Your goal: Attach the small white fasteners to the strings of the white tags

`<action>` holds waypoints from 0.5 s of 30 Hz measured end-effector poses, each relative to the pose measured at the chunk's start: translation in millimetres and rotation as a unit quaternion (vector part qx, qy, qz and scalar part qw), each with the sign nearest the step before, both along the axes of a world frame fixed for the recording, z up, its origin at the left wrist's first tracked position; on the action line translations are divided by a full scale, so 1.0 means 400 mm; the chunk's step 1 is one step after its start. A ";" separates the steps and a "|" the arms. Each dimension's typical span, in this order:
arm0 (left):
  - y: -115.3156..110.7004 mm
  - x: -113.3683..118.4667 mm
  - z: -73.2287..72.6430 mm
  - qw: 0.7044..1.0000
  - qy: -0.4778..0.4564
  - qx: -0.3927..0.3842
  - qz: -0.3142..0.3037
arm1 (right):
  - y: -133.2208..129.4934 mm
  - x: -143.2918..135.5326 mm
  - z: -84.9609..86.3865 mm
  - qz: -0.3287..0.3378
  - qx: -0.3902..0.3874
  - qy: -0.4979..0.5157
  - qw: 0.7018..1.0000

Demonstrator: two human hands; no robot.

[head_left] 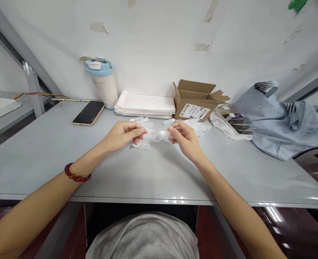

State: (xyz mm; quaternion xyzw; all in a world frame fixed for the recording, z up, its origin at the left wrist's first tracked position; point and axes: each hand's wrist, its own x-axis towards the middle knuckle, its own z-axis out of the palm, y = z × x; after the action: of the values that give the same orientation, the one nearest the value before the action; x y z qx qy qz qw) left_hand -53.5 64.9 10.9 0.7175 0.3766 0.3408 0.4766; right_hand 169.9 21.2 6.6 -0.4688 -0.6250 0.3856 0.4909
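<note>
Between the fingers of my right hand point(182, 138) is a small white bottle point(163, 134) with a thin loop, its narrow tip pointing left. My left hand point(128, 135) is pinched closed just left of that tip; whatever its fingertips hold is too small to make out. A similar bottle point(143, 146) with a loop lies on the grey table just below my left fingers. More small translucent bottles point(142, 120) lie behind my left hand, and several white pieces point(199, 126) lie behind my right hand.
At the back of the table point(148, 180) stand a blue-lidded cup point(104, 86), a stack of white sheets point(145, 104) and an open cardboard box point(195, 102). A phone point(88, 113) lies at left. Blue-grey cloth point(285, 122) and a plastic-wrapped package point(231, 122) lie at right.
</note>
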 end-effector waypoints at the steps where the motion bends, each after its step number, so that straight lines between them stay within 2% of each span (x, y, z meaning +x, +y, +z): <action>1: -0.004 0.003 0.001 1.000 0.006 0.001 -0.010 | -0.002 -0.003 -0.001 0.005 0.000 -0.007 1.000; 6: -0.025 0.025 0.005 0.997 0.052 0.009 -0.062 | -0.015 -0.025 -0.010 0.045 0.009 -0.058 0.997; 10: -0.008 0.012 0.007 0.999 0.039 0.009 -0.007 | -0.008 -0.014 -0.010 0.037 0.024 -0.150 0.988; 12: 0.012 -0.003 0.007 0.999 0.031 0.002 0.032 | 0.003 0.004 -0.008 0.007 0.031 -0.239 0.970; 15: 0.040 -0.021 0.001 0.997 0.050 -0.011 0.053 | 0.021 0.043 -0.004 -0.034 0.032 -0.390 0.919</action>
State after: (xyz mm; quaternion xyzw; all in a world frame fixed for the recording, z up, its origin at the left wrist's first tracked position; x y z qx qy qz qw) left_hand -61.7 80.7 11.4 0.7073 0.4408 0.3251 0.4470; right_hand 187.1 29.4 5.1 -0.5868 -0.7629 0.1350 0.2354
